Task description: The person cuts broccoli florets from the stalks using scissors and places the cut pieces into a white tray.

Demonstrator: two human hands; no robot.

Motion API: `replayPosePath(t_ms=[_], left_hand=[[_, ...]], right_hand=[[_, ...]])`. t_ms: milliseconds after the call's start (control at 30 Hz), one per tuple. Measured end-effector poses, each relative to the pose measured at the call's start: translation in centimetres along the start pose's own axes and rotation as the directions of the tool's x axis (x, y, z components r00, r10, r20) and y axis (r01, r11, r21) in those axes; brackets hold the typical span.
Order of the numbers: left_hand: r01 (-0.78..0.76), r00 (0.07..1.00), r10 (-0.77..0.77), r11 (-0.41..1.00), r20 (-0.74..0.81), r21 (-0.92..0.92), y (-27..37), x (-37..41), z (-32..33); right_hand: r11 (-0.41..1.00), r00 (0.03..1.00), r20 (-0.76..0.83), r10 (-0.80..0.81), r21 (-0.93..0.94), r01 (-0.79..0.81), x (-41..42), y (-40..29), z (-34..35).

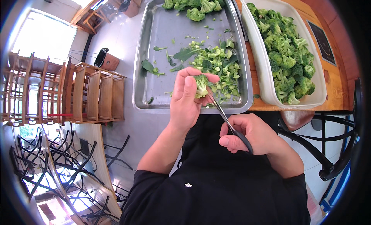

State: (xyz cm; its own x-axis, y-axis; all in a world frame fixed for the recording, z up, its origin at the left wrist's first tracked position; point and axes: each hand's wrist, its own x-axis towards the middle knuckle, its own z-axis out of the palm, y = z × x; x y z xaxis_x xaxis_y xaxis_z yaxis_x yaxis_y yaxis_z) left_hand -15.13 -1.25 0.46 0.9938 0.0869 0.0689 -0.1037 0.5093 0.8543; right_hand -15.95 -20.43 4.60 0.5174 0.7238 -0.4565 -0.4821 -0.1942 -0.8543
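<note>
Between the thumb and fingers of my left hand (185,97) is a small broccoli floret (201,86), its cut stem turned towards my body. My right hand (250,135) grips black-handled scissors (224,116), whose blades reach up to the floret's stem; the fingers partly hide the tips. Below both lies a large metal tray (162,36). Chopped stem pieces and leaves (220,65) are heaped in its right half near my left hand. At the tray's far end sits a cluster of broccoli florets (197,4).
Right of the tray, a white plastic tub (262,88) full of broccoli florets (285,54) rests on the wooden table (337,93). A black panel (321,42) is set into the tabletop beyond it. Left on the floor are a lined bin (107,61) and wooden shelving (95,94).
</note>
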Motion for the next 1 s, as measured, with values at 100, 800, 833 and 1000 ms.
replayPosePath(t_ms=[100,800,833,1000], left_hand=[[-0.022,1.0,0.021,0.994,0.01,0.108,0.1,0.0,-0.2],[-0.385,0.912,0.287,0.845,0.295,0.37,-1.6,-0.5,-0.7],[-0.387,0.912,0.294,0.847,0.285,0.364,-1.7,-0.6,-0.7],[-0.368,0.925,0.292,0.849,0.244,0.379,-1.8,-0.6,-0.4]], right_hand=[[1.0,1.0,0.009,0.006,0.03,-0.006,0.1,-0.1,0.2],[0.983,0.983,-0.135,-0.127,-0.151,0.106,0.3,0.3,0.5],[0.981,0.981,-0.138,-0.137,-0.154,0.116,0.4,0.3,0.5],[0.966,0.975,-0.164,-0.15,-0.235,0.109,0.2,0.5,0.4]])
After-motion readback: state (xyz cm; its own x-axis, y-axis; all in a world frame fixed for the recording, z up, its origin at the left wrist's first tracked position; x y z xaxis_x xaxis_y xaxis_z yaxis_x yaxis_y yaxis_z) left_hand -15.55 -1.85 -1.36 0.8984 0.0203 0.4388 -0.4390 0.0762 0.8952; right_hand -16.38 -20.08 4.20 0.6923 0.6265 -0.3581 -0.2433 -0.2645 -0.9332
